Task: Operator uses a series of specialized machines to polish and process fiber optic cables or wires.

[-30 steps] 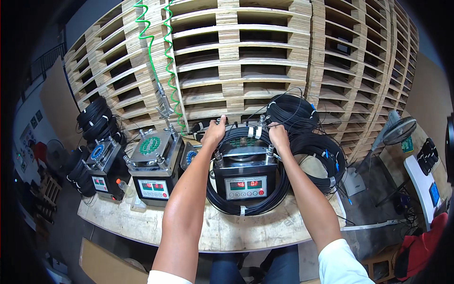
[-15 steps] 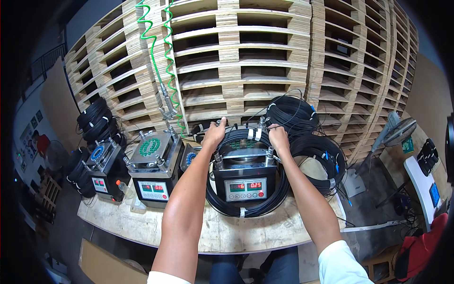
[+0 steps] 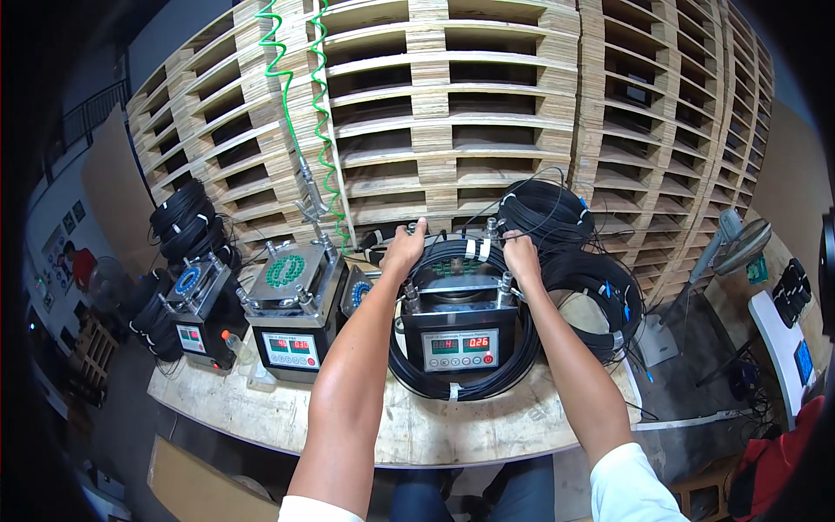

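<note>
A fiber polishing machine [image 3: 413, 335] with a lit digital panel stands in front of me. A coil of black cable [image 3: 452, 390] rings it, bound with white bands at top and bottom. At the far left corner of the machine, my left hand [image 3: 404, 250] is closed beside a metal post, thumb raised. My right hand [image 3: 522, 258] is closed near the far right metal post [image 3: 491, 228], next to the cable coil. Its fingertips are partly hidden. What either hand grips is too small to make out.
Two similar machines [image 3: 287, 326] [image 3: 198, 317] stand to the left, with a small bottle [image 3: 233, 343] between them. Black cable coils [image 3: 544, 213] are piled behind and right. Stacked wooden pallets [image 3: 487, 78] rise behind the wooden table [image 3: 417, 435]. A fan [image 3: 739, 239] stands at right.
The view has shifted slightly, so the scene sits a little further right. The digits on the panels have changed. Both hands stay closed at the machine's far corners, almost still.
</note>
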Available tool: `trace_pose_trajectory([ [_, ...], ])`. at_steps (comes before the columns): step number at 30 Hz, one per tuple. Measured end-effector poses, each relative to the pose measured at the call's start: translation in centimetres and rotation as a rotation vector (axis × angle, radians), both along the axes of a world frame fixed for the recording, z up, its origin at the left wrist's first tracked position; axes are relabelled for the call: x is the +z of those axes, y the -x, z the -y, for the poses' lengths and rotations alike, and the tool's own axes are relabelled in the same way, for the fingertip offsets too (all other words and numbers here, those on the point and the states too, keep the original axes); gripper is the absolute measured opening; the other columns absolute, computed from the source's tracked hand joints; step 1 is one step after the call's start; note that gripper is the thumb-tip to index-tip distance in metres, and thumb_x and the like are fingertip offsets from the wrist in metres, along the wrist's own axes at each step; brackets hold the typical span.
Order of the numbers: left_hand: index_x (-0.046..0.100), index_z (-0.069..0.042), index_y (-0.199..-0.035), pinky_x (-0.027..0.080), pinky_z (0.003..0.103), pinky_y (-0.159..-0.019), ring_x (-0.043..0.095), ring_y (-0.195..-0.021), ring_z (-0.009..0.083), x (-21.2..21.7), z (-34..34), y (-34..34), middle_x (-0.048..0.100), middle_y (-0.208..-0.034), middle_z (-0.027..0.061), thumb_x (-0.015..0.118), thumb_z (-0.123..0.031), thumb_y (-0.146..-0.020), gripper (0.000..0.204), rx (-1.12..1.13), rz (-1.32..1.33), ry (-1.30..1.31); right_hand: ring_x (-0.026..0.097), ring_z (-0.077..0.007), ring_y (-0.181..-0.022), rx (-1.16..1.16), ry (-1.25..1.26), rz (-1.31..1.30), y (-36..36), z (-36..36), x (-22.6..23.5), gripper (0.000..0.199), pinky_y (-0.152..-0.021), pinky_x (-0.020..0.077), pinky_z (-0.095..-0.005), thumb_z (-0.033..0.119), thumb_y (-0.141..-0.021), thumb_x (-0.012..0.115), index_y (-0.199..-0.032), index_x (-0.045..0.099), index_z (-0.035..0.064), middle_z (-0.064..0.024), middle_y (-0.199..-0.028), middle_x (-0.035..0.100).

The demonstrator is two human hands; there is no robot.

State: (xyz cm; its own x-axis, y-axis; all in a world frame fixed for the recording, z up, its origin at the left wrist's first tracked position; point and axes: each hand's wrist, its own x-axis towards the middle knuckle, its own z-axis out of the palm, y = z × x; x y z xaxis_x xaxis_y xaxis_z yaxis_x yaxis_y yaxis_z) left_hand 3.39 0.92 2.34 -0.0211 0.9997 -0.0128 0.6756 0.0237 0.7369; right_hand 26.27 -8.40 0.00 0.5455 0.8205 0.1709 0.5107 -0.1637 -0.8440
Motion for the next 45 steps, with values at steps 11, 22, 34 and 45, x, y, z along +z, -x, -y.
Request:
trace_pose_trajectory([
  [11, 0.037, -0.011, -0.150, 0.028, 0.054, -0.111, 0.043, -0.138, 0.0371, -0.7, -1.0, -0.1, 0.047, -0.147, 0.0193, 0.034, -0.072, -0.090, 0.085, -0.007, 0.019, -0.009, 0.056, -0.0481, -0.116, -0.008, 0.017, 0.031, -0.8, -0.9, -0.4, 0.052, -0.099, 0.0454, -0.0531, 0.040, -0.097, 0.034, -0.120, 0.064, 0.0038, -0.0272, -0.122, 0.062],
  [22, 0.034, -0.011, -0.151, 0.029, 0.053, -0.111, 0.043, -0.137, 0.0370, -0.3, -0.3, 0.1, 0.047, -0.147, 0.0203, 0.037, -0.073, -0.089, 0.087, 0.029, 0.011, -0.026, 0.055, -0.0463, -0.119, 0.020, 0.014, 0.000, -0.3, -0.4, 0.0, 0.047, -0.099, 0.0452, -0.0527, 0.039, -0.098, 0.033, -0.125, 0.061, 0.0118, -0.0237, -0.126, 0.061],
  [34, 0.039, -0.013, -0.149, 0.028, 0.054, -0.111, 0.043, -0.138, 0.0354, -0.9, -1.2, 0.0, 0.047, -0.147, 0.0183, 0.035, -0.073, -0.090, 0.085, 0.000, 0.019, -0.009, 0.055, -0.0475, -0.118, 0.020, 0.025, 0.028, -0.9, -1.2, -0.6, 0.048, -0.100, 0.0453, -0.0524, 0.039, -0.098, 0.034, -0.124, 0.063, 0.0113, -0.0242, -0.126, 0.061],
  [45, 0.042, -0.011, -0.146, 0.029, 0.055, -0.110, 0.044, -0.137, 0.0367, -1.0, -1.3, 0.2, 0.049, -0.145, 0.0197, 0.035, -0.072, -0.090, 0.084, -0.005, 0.000, -0.028, 0.056, -0.0481, -0.117, 0.007, -0.010, -0.004, -0.6, -1.0, -0.7, 0.047, -0.099, 0.0457, -0.0530, 0.040, -0.098, 0.035, -0.124, 0.062, 0.0118, -0.0247, -0.124, 0.062],
])
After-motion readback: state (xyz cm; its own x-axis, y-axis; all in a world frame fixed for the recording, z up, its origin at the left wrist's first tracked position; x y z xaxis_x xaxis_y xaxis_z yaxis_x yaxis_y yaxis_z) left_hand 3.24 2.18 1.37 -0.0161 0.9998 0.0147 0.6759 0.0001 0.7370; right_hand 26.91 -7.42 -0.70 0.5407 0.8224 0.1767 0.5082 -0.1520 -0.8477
